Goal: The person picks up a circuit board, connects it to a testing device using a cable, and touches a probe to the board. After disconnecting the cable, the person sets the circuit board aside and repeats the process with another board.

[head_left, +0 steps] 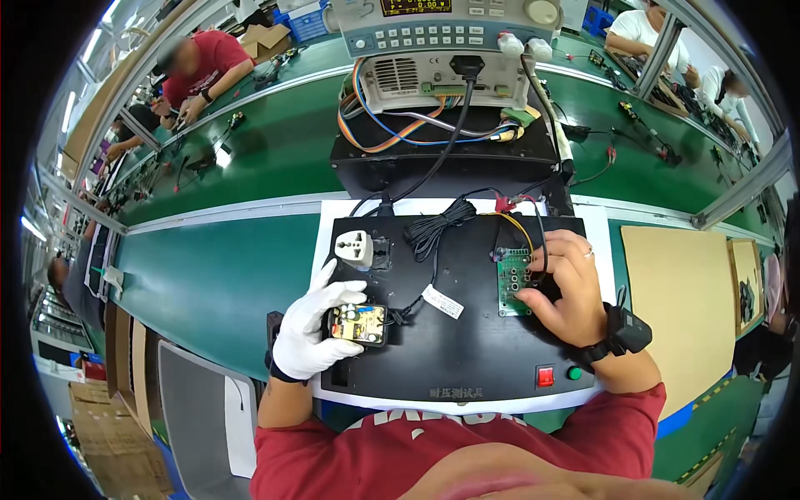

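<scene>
On the green worktop [200, 275], the gloved left hand [312, 329] grips the open-cased adapter [358, 323] at the black box's [450, 358] left; pulling it away could strain the black cable [433, 229], while the right hand [571, 292], fingers apart, contact unclear, could jar the green circuit board [510, 285].

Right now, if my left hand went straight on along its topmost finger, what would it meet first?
Probably the white socket, just ahead of your left hand, though depth there is unclear.

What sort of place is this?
Probably an electronics factory: your gloved left hand holds a circuit board, a bench instrument with a keypad stands ahead, and people work at green benches.
</scene>
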Demonstrator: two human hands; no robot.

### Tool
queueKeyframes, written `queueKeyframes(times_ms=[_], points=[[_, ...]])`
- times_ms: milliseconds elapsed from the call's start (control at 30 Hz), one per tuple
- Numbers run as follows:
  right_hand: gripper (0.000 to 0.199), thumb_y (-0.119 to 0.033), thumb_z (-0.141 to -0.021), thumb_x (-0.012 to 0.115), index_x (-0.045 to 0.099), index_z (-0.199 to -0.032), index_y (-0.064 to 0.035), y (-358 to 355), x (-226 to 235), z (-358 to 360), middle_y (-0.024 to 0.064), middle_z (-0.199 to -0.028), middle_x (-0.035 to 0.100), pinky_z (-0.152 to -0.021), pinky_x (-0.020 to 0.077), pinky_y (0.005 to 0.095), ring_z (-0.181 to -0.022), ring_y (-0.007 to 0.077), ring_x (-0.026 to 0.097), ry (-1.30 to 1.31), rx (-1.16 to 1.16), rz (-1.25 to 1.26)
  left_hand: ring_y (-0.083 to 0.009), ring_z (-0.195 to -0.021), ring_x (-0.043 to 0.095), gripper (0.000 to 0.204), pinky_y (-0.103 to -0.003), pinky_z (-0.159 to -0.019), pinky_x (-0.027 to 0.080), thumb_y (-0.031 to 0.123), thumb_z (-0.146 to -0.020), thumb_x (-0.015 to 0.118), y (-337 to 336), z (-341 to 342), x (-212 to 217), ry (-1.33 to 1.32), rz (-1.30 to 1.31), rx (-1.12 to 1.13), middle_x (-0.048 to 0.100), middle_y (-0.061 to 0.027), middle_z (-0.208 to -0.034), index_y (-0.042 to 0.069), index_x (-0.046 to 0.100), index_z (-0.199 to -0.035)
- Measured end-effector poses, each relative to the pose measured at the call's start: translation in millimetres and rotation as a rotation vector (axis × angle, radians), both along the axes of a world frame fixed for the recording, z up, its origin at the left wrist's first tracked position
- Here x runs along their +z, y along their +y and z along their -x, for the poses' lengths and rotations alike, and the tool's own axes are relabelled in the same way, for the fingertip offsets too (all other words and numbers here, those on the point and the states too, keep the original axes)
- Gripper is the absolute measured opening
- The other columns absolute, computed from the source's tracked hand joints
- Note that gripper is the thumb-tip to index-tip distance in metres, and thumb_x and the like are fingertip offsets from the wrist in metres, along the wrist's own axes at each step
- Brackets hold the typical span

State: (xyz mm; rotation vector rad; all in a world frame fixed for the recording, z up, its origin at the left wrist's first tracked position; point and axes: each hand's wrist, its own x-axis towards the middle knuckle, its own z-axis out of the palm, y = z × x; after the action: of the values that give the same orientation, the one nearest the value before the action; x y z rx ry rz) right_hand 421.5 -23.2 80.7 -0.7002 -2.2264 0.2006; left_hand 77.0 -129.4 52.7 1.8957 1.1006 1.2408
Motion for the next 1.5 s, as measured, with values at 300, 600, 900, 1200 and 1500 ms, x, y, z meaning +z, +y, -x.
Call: queueKeyframes(times_ms=[300, 600, 900, 1200, 1500], points=[[0.031, -0.013, -0.060, 0.079, 0.057, -0.081, -0.0055, -4, 3, 1, 0.0085, -0.086, 0.053, -0.086, 0.0355, 0.0450, -0.096, 0.0322, 0.053, -0.039, -0.065, -0.049, -0.0318, -0.106, 0.060, 0.076, -0.055, -0.109, 0.017, 0.031, -0.069, 0.080, 1, 1, 3, 0.084, -0.052, -0.003, 0.067, -0.0118, -0.101, 0.008, 0.045, -0.132], [0.021, -0.009, -0.065, 0.076, 0.059, -0.077, -0.0042, -3, -1, 1, 0.0088, -0.075, 0.054, -0.076, 0.0407, 0.0411, -0.081, 0.0295, 0.055, -0.052, -0.017, -0.017, -0.0320, -0.106, 0.061, 0.073, -0.056, -0.109, 0.018, 0.031, -0.070, 0.078, 2, 1, 6, 0.088, -0.068, -0.030, 0.067, -0.0130, -0.102, 0.008, 0.045, -0.131], [0.014, -0.002, -0.069, 0.071, 0.057, -0.070, -0.0016, -4, -7, 2, 0.0100, -0.067, 0.059, -0.060, 0.0426, 0.0362, -0.062, 0.0279, 0.056, 0.006, 0.035, 0.007, -0.0321, -0.104, 0.061, 0.069, -0.055, -0.109, 0.020, 0.028, -0.071, 0.078, 1, 0, 3, 0.088, -0.139, -0.030, 0.065, -0.0154, -0.105, 0.006, 0.046, -0.129], [0.014, -0.001, -0.070, 0.069, 0.056, -0.070, -0.0021, -9, -2, 1, 0.0104, -0.069, 0.060, -0.059, 0.0422, 0.0372, -0.063, 0.0285, 0.055, -0.001, 0.003, -0.032, -0.0302, -0.114, 0.054, 0.063, -0.049, -0.111, 0.018, 0.016, -0.074, 0.072, -6, -2, 17, 0.180, -0.021, -0.001, 0.061, -0.0170, -0.113, -0.002, 0.046, -0.128], [0.010, -0.007, -0.083, 0.063, 0.054, -0.085, -0.0073, -36, 26, -30, 0.0079, -0.070, 0.056, -0.065, 0.0439, 0.0400, -0.063, 0.0267, 0.056, 0.374, -0.066, -0.290, -0.0319, -0.102, 0.057, 0.070, -0.046, -0.104, 0.030, 0.016, -0.070, 0.078, -21, -22, 30, 0.386, -0.179, 0.279, 0.062, -0.0144, -0.104, -0.005, 0.044, -0.128]])
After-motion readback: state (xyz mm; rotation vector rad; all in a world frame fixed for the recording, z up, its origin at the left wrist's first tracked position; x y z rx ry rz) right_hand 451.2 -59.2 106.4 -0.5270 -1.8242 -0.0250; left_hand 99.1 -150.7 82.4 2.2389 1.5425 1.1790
